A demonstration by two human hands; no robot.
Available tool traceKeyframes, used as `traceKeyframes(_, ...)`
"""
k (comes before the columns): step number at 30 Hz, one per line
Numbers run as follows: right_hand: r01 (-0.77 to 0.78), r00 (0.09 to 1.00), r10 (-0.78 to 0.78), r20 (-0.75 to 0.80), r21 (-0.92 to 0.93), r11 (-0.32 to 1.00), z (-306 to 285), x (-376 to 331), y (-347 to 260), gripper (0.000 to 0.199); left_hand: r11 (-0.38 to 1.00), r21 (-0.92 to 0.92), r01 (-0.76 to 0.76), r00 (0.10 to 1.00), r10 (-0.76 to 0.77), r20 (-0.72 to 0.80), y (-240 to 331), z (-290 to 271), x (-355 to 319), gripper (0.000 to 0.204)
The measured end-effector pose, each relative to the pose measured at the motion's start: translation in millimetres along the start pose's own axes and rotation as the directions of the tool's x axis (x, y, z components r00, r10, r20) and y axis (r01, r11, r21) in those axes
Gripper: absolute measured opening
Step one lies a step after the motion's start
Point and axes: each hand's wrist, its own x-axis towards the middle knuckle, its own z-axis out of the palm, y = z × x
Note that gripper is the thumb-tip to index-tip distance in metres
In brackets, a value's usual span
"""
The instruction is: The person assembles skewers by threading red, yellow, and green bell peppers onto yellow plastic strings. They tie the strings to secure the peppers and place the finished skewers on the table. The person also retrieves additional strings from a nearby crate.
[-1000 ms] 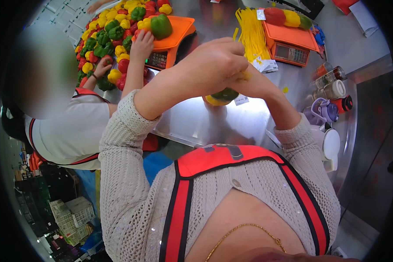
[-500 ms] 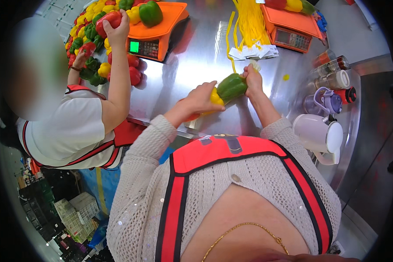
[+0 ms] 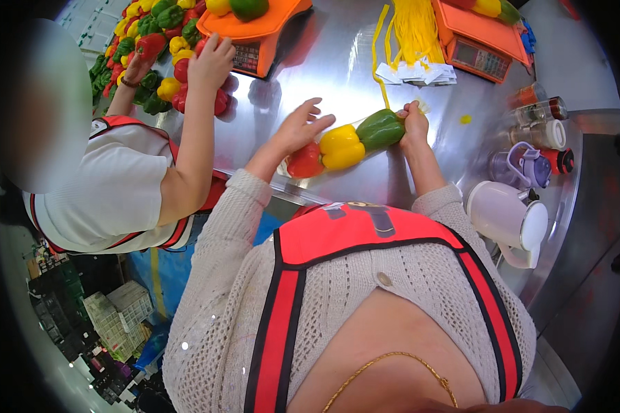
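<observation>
Three bell peppers lie in a row in a clear plastic bag above the steel table: a red pepper (image 3: 305,162), a yellow pepper (image 3: 342,147) and a green pepper (image 3: 381,131). My right hand (image 3: 414,129) is closed round the gathered neck of the bag, beside the green pepper. Beyond the red pepper my left hand (image 3: 300,127) is open, fingers apart, holding nothing. From a bundle of yellow strips (image 3: 415,34) with white tags (image 3: 420,73), one loose strip (image 3: 380,65) runs down toward the bag's neck.
At left a co-worker (image 3: 127,175) holds a red pepper (image 3: 151,47) by a mixed pepper pile (image 3: 176,18). Two orange scales (image 3: 265,31) (image 3: 477,41) stand at the back. Bottles, a purple cup (image 3: 523,165) and a pale kettle (image 3: 506,215) line the right edge.
My left hand has let go of the bagged peppers and moved away to the left, uncovering the yellow and red ones. The co-worker's nearer hand has come down and released a red pepper.
</observation>
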Motion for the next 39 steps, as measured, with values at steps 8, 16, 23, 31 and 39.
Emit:
traceKeyframes(8,-0.011,0.999,0.011,-0.044,0.008,1.000,-2,13,8,0.032,0.576,0.798,-0.176,0.978,0.191,0.077,18,21,-42,0.109)
traceKeyframes(16,0.089,0.975,-0.103,0.197,0.078,0.993,-9,7,4,0.032,0.686,0.707,-0.171,0.980,0.042,0.196,17,3,-22,0.105)
traceKeyframes(23,-0.037,0.979,-0.035,0.201,0.344,0.938,12,-5,-13,0.030,0.789,0.607,-0.096,0.979,-0.036,0.201,22,4,-18,0.117)
traceKeyframes(31,-0.155,0.976,0.104,0.191,0.277,0.948,-2,14,-17,0.031,0.934,0.351,-0.073,0.964,-0.025,0.266,12,0,-38,0.114)
traceKeyframes(39,-0.031,0.969,-0.034,0.246,0.257,0.966,1,-10,-34,0.032,0.757,0.618,-0.213,0.961,0.275,-0.006,35,2,-59,0.088)
